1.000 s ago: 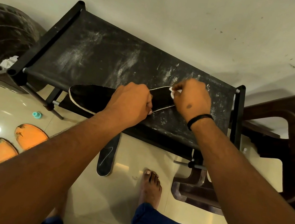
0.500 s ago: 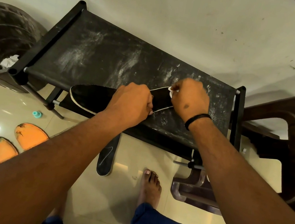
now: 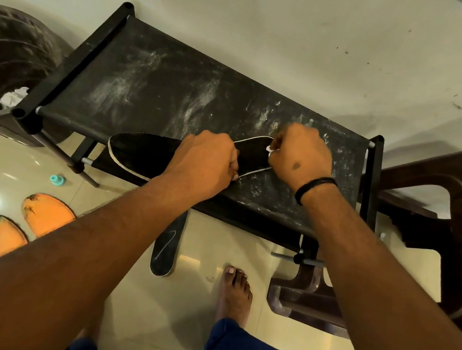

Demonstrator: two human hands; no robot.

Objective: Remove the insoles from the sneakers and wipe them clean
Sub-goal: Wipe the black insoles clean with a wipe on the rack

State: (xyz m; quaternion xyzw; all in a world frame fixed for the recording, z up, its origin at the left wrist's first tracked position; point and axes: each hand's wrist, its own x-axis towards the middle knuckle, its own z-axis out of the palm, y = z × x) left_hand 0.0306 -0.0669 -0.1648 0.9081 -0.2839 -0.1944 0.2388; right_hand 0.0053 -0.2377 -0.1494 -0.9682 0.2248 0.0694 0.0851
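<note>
Black insole (image 3: 148,151) lies on the dusty bench (image 3: 153,85); left hand (image 3: 204,164) grips its middle, right hand (image 3: 300,156) at 3 o'clock pinches a white wipe (image 3: 270,150).

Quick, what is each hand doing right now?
Left hand: closed, holding down the black insole on the rack.
Right hand: closed, pinching a small white wipe against the insole.

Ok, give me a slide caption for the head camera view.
Left hand steadies a black insole on a dusty rack while right hand wipes it with a white wad.
</note>
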